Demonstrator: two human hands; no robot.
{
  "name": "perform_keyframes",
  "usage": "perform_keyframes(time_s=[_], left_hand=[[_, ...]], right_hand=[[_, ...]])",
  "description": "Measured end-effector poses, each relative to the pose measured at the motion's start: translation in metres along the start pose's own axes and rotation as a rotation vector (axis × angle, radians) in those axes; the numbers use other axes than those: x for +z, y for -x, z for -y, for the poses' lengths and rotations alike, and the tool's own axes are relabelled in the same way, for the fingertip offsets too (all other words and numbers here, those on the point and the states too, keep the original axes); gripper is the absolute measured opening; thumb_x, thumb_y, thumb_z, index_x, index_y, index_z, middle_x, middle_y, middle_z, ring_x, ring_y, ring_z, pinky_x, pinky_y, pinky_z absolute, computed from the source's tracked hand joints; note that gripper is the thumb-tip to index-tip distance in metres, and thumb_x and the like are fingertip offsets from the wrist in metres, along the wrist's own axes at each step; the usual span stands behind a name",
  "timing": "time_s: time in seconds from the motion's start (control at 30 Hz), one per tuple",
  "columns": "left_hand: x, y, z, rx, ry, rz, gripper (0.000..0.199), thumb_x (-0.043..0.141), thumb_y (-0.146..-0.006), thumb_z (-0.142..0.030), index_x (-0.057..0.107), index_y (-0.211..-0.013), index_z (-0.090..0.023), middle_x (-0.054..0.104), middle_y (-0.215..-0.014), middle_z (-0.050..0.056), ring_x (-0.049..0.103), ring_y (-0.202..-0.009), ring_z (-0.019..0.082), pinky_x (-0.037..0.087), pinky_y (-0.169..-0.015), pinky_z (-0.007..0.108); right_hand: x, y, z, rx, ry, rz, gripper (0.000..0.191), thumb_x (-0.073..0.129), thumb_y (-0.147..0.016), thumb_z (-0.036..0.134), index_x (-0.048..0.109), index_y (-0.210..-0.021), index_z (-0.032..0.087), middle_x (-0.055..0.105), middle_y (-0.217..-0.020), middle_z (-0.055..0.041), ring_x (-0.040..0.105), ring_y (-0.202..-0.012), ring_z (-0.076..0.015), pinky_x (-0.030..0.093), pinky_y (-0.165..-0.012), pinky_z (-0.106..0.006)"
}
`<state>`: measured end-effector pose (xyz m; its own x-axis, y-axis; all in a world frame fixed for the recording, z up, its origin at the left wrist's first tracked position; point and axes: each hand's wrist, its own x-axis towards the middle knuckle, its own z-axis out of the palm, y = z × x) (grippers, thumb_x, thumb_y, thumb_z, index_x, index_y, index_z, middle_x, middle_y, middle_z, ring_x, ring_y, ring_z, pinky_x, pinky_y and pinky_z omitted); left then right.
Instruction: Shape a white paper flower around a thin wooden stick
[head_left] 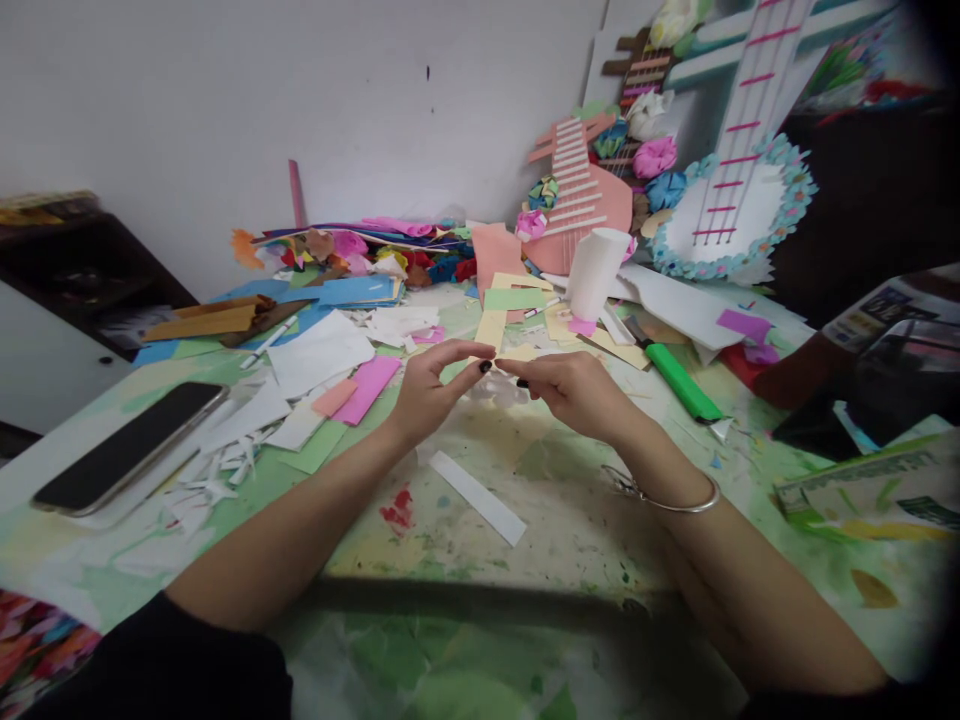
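My left hand [439,385] and my right hand [574,390] meet fingertip to fingertip over the middle of the table. The fingers of both are pinched; what lies between them is too small to make out. Just beyond and below the fingertips is a crumpled white paper piece [499,390], partly hidden by the hands. A flat white paper strip [478,498] lies nearer the front edge, touched by neither hand.
Left are a phone [131,445], white scraps and a pink paper [367,388]. Right are a green cutter [682,382] and a green-white box [870,485]. Behind stand a white roll [598,272] and paper instruments [592,215]. The table's front edge [495,585] is near.
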<state>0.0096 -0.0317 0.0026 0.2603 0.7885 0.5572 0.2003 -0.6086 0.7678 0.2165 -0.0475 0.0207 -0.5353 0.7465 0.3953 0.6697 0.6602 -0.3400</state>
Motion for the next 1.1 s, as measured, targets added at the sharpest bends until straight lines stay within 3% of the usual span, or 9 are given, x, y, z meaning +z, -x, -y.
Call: perform_keyframes(time_s=[0.13,0.27,0.57,0.87,1.0,1.1], left_hand=[[0.006,0.004,-0.011,0.264,-0.209,-0.087,0.010,0.063,-0.078,-0.024,0.070,-0.083,-0.018,0.069,-0.089,0.007,0.063,-0.086,0.015,0.048,-0.081,0.029],[0.008,0.006,-0.013,0.347,-0.272,-0.118,0.007,0.064,-0.078,-0.023,0.069,-0.080,-0.018,0.068,-0.088,0.007,0.062,-0.086,0.015,0.049,-0.078,0.029],[0.007,0.005,-0.018,0.304,-0.254,-0.133,0.011,0.060,-0.080,-0.022,0.067,-0.073,-0.017,0.067,-0.083,0.005,0.062,-0.079,0.013,0.049,-0.075,0.028],[0.007,0.004,-0.012,0.234,-0.223,-0.075,0.009,0.063,-0.078,-0.024,0.064,-0.074,-0.016,0.063,-0.077,0.004,0.059,-0.076,0.013,0.047,-0.072,0.027],[0.007,0.004,-0.013,0.230,-0.205,-0.036,0.013,0.060,-0.079,-0.025,0.062,-0.071,-0.016,0.065,-0.076,0.005,0.060,-0.075,0.013,0.048,-0.071,0.027],[0.007,0.005,-0.014,0.240,-0.212,-0.036,0.013,0.059,-0.080,-0.026,0.063,-0.075,-0.015,0.067,-0.076,0.005,0.060,-0.072,0.012,0.048,-0.064,0.024]], right_hand=[[0.000,0.001,0.007,-0.021,0.083,-0.015,0.050,0.043,-0.080,0.004,0.059,-0.121,0.028,0.067,-0.079,-0.0015,0.056,-0.065,-0.0096,0.035,-0.060,-0.020],[0.004,0.002,0.009,-0.040,0.099,-0.039,0.051,0.044,-0.078,0.003,0.060,-0.119,0.028,0.068,-0.081,-0.0012,0.056,-0.066,-0.0094,0.034,-0.060,-0.020],[0.005,0.003,0.010,-0.035,0.140,-0.076,0.054,0.044,-0.075,0.001,0.061,-0.119,0.027,0.069,-0.082,-0.0014,0.058,-0.069,-0.0108,0.035,-0.059,-0.021],[0.008,0.003,0.010,-0.064,0.163,-0.121,0.038,0.044,-0.085,0.012,0.064,-0.114,0.025,0.066,-0.073,-0.0017,0.054,-0.062,-0.0098,0.032,-0.057,-0.022],[0.009,0.003,0.008,-0.081,0.140,-0.158,0.035,0.046,-0.088,0.020,0.061,-0.119,0.021,0.065,-0.077,-0.0037,0.053,-0.063,-0.0109,0.033,-0.057,-0.023],[0.008,0.004,0.007,-0.118,0.118,-0.180,0.039,0.046,-0.085,0.016,0.057,-0.123,0.019,0.064,-0.083,-0.0052,0.052,-0.066,-0.0114,0.036,-0.059,-0.023]])
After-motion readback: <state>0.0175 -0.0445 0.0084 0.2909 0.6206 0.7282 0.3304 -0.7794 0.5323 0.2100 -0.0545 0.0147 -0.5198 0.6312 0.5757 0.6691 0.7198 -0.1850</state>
